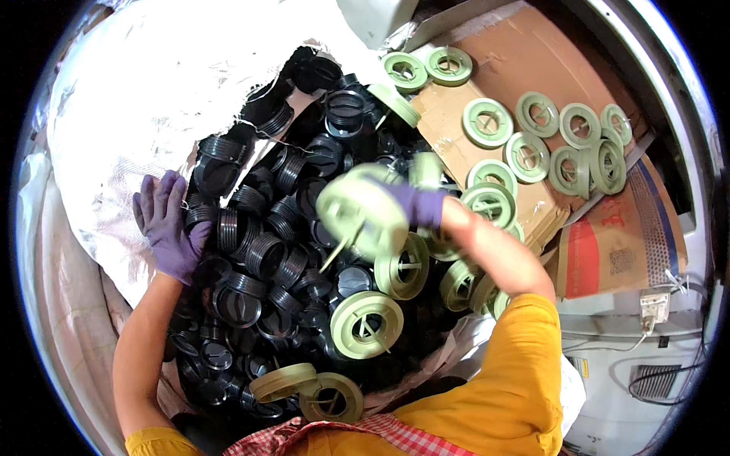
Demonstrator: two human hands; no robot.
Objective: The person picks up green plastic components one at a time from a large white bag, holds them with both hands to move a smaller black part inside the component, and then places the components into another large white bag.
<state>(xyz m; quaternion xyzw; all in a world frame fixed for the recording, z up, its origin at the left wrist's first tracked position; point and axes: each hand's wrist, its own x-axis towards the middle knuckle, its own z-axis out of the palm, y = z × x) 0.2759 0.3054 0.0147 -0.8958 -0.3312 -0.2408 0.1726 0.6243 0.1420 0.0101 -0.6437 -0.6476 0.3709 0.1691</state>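
"Where's the green ring (pixel 353 207)?"

"Just left of the right hand's (pixel 417 204) fingers, blurred; they look clamped on it, tips hidden. Its rod (pixel 335 252) slants down-left, away from them."

"And the left hand (pixel 169 228)?"

"Farther off, fingers somewhat apart, at the edge of the sack (pixel 114 137). Black caps (pixel 266 254) fill that, right of those fingers. More rings (pixel 469 123) lie beyond the right fingers, on cardboard (pixel 517 53)."
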